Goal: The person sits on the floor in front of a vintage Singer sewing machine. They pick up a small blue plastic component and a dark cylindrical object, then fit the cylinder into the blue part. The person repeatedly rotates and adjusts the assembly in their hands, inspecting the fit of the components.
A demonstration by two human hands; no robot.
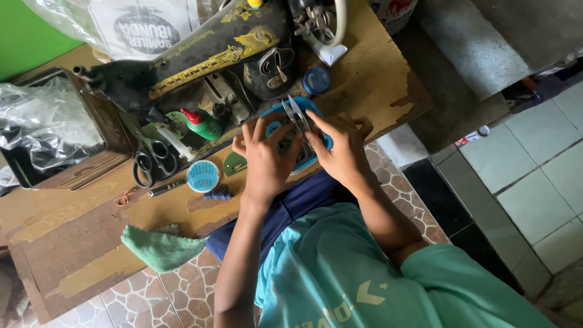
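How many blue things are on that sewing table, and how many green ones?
Blue: 4 – the blue tray under the left hand and right hand, the round blue lid, the small blue basket, the dark blue thread roll.
Green: 2 – the green bottle with a red cap, the green cloth.
Total: 6

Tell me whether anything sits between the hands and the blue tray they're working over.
Nothing visible does. The left hand and right hand both rest over the blue tray, with small metal snips pinched between their fingertips. The scissors and green bottle lie off to the side.
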